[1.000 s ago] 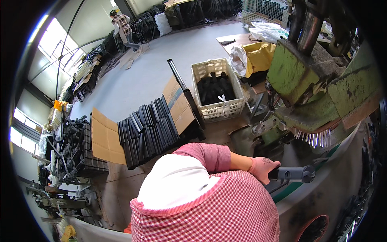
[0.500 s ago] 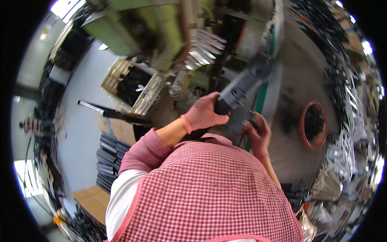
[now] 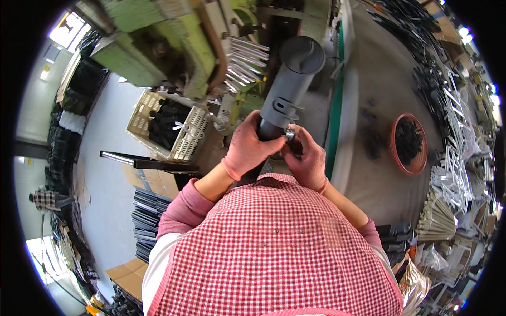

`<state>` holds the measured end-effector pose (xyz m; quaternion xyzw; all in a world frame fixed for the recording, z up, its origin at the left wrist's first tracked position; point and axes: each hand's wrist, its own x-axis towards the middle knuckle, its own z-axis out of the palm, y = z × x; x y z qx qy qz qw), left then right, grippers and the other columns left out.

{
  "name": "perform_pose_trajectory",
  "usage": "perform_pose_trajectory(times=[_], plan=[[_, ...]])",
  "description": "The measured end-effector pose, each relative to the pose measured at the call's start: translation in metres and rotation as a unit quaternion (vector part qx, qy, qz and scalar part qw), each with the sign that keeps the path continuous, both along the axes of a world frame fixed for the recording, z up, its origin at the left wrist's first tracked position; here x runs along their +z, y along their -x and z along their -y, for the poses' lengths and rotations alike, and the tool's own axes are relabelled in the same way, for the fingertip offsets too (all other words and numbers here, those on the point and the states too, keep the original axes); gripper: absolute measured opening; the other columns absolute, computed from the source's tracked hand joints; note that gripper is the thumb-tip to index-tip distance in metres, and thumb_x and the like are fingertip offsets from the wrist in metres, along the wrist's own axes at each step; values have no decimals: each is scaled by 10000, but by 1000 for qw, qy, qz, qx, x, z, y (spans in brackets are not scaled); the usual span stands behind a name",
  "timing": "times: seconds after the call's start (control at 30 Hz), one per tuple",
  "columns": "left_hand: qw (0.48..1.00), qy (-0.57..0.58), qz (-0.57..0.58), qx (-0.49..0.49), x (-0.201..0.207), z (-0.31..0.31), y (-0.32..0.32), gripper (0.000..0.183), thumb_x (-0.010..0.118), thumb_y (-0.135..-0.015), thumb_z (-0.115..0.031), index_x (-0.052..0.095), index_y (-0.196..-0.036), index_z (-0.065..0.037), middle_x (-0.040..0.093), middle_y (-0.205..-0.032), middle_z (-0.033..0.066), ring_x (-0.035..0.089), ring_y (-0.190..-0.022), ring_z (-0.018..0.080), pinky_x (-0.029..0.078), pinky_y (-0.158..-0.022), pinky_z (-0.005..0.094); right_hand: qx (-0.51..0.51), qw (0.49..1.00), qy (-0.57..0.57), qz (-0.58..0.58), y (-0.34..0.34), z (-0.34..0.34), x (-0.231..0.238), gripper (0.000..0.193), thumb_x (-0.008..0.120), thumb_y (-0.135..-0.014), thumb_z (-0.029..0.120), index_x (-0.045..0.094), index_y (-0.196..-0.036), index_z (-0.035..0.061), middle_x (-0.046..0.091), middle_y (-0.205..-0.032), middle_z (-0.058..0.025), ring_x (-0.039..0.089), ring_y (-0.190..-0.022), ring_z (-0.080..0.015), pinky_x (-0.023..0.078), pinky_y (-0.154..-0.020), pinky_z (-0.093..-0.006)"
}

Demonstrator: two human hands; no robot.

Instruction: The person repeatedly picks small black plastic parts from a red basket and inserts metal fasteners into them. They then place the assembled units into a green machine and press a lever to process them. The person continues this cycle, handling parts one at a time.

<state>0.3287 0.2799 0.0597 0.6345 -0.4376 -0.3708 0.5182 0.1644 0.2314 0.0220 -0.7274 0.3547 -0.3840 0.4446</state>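
A dark tube with a wider grey sleeve at its far end points away from my body. The sleeve carries an oval slot with a dark inside and a small projecting lug. My left hand, in a pink glove, is wrapped round the tube just below the sleeve. On the tube's right side, my right hand, gloved too, has its fingers closed in a pinch on a small shiny metal piece. The piece is close to the sleeve's lower edge; its exact kind is too small to tell.
A cream crate of black parts stands at left, near a green machine. Dark bars are stacked below it. At right, a red basket holds black pieces. Metal tubes lie ahead. A person is far left.
The tube has swung left and stands more upright. My right hand has come in from the right, close to my left hand, and the metal piece now shows at its fingertips.
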Motion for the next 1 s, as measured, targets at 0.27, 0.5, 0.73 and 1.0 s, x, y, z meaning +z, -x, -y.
perform_pose_trajectory(times=[0.27, 0.5, 0.73, 1.0], plan=[[996, -25, 89, -8, 0, -15, -8, 473, 782, -682, -286, 571, -1017, -26, 662, -850, 139, 661, -825, 223, 514, -749, 352, 59, 991, -91, 80, -11, -12, -17, 369, 631, -922, 6, 550, -1281, -29, 691, -891, -64, 632, -798, -101, 519, -748, -253], [997, -61, -9, -46, 3, -25, -17, 429, 762, -635, -243, 612, -961, -7, 660, -832, 126, 659, -809, 248, 514, -732, 369, 107, 983, -150, 20, -8, -16, -16, 327, 637, -955, 82, 569, -1254, -32, 673, -857, -43, 607, -717, -110, 471, -688, -253], [995, -71, 71, 7, 2, -42, -28, 634, 768, -657, -272, 530, -1181, -6, 671, -922, 181, 665, -884, 328, 522, -790, 397, 121, 984, -108, -77, -13, -6, -16, 235, 595, -983, 139, 625, -1147, -27, 615, -779, 0, 534, -664, -76, 435, -626, -247], [971, -68, 228, 25, -16, -50, -47, 825, 783, -710, -261, 356, -1372, -17, 652, -1026, 273, 647, -975, 438, 508, -830, 458, 137, 974, -176, 35, -13, 15, -6, 198, 622, -969, 109, 631, -1106, -34, 501, -861, 22, 440, -690, -41, 370, -586, -212]])
